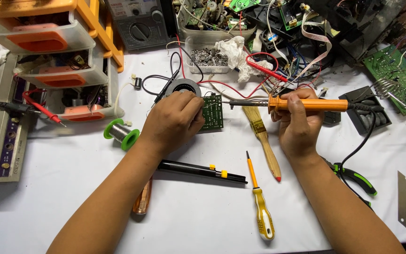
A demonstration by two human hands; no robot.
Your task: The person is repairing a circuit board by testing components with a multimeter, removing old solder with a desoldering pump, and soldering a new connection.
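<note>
— How many tools are out on the white table?

— One soldering iron, one paintbrush, one yellow screwdriver, one black desoldering pump, one pair of green-handled pliers and one blade at the far right.

— And the hands?

— Two. The right hand is wrapped tight around the iron's smooth orange handle. The left hand is curled, fingers pinched down on the left edge of a small green circuit board, just beside a round grey fan.

— Which way does the iron lie?

— Its long axis runs left to right, nearly level. The thin metal tip points left, ending just beside the board's right edge; the black cord leaves on the right.

— Other materials?

— One green plastic spool of shiny solder wire sits left of the left wrist. The brush has a wooden handle with a red end pointing near. A clear tub of metal bits stands farther back, crumpled white tissue beside it.
</note>
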